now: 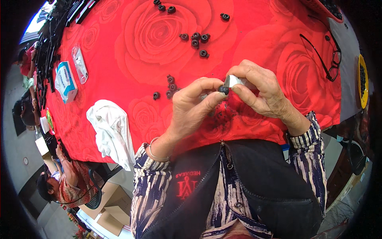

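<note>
My left hand [193, 105] pinches a small round black plastic part [223, 90] between thumb and fingers, over the red rose-patterned cloth [155, 36]. In my right hand [260, 87] is a short grey blade with a white wrapping [234, 81]; its edge meets the top of the black part or lies very close to it. Dark shavings [223, 113] are scattered on the cloth below my hands. Several similar black parts [195, 43] lie farther off, and a smaller group [171, 86] sits just left of my left hand.
At left lie a crumpled white cloth [109, 127], a tissue pack [66, 81] and a clear plastic packet [79, 65]. Long black strips [49, 51] line the far left edge. Eyeglasses [332, 65] and a yellow tray [361, 81] of dark pieces are rightward. Another person [71, 181] sits at left.
</note>
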Demonstrator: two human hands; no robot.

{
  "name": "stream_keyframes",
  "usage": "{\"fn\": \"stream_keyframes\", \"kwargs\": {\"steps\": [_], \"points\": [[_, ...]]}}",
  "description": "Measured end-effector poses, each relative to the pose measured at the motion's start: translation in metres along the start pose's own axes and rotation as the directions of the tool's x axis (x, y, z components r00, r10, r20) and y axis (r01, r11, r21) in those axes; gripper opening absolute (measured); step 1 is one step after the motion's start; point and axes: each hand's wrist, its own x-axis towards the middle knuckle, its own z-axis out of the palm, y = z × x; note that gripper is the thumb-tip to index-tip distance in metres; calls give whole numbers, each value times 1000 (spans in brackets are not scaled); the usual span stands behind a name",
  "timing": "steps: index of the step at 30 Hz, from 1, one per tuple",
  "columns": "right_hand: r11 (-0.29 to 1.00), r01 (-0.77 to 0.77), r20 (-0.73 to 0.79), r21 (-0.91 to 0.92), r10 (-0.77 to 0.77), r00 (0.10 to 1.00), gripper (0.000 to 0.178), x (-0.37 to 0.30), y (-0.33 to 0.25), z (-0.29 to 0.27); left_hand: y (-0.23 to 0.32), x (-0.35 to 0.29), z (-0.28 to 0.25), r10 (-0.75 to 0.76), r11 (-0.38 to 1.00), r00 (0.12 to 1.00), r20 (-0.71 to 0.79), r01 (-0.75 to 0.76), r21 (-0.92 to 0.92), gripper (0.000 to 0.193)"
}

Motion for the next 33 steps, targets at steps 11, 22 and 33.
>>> {"fn": "stream_keyframes", "kwargs": {"steps": [11,22,33], "points": [[1000,2,27,-2,-2,1000,19,2,1,-1,0,0,-1,-38,999,999,15,37,15,18],[999,7,43,-35,-6,999,19,3,2,-2,-1,0,0,-82,996,996,37,83,-41,19],[996,78,61,-42,-75,995,18,4,8,1,-8,-2,4,-138,975,990,20,140,-172,17]]}}
